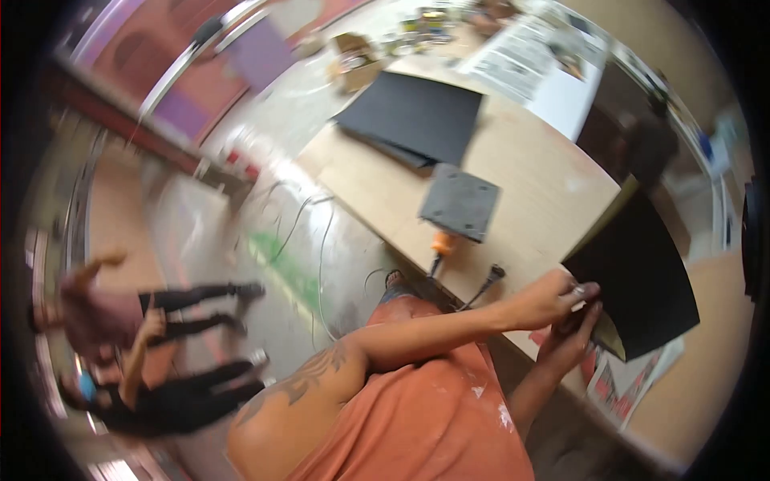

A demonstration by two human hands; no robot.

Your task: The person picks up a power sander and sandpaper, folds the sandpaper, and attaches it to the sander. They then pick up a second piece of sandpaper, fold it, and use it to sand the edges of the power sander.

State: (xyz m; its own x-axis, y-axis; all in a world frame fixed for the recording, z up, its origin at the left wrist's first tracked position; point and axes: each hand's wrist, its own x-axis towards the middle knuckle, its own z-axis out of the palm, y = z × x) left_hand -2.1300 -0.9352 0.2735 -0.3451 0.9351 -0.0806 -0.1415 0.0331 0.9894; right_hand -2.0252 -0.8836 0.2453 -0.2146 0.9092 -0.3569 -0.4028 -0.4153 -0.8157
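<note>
My left hand reaches across from the tattooed arm, its fingers closed at the near edge of a black sheet that looks like sandpaper. Just below it, my right hand grips the same edge, and the two hands touch. The sheet is bent into a curve, black on one face and yellowish on the back. On the wooden table lies an orange power sander, its square grey pad turned up. Farther off is a stack of black sheets.
A black plug lies near the table edge, and thin cables trail over the floor. Newspaper, a cardboard box and several cans are beyond. Two people stand at left, blurred.
</note>
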